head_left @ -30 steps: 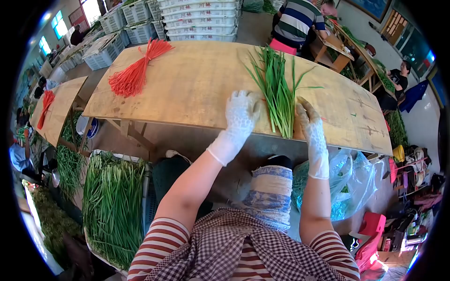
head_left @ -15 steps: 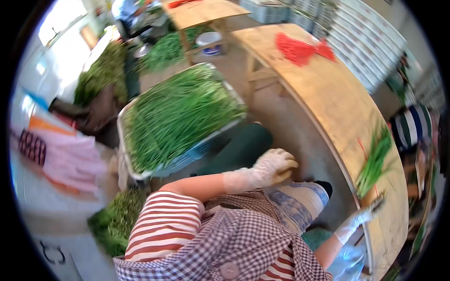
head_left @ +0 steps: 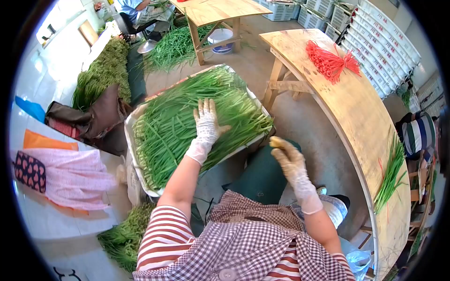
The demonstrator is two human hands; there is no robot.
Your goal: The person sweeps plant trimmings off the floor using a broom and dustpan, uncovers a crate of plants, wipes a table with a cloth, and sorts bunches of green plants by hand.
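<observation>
My left hand (head_left: pixel 206 124), in a pale glove with a clear plastic cuff, lies on the long green chives (head_left: pixel 178 145) that heap the crate (head_left: pixel 136 175). Its fingers are stretched and spread. My right hand (head_left: pixel 291 164), gloved the same way, is held above the dark green cloth over my knee, just off the crate's right corner. Its fingers are apart and nothing shows in them. On the curved wooden table to the right rests a small bunch of chives (head_left: pixel 390 175) with a red tie beside it.
The wooden table (head_left: pixel 347 126) bears a pile of red ties (head_left: pixel 330 61). Stacked white crates (head_left: pixel 379 44) stand behind it. More greens (head_left: pixel 180 47) and a white bucket (head_left: pixel 220 40) are on the floor, near a seated person (head_left: pixel 136 11). Another heap of greens (head_left: pixel 105 70) lies at left.
My left hand has moved forward from near my lap onto the chives, its fingers spreading. My right hand has come left from the table edge, without the dark object that was at its fingers.
</observation>
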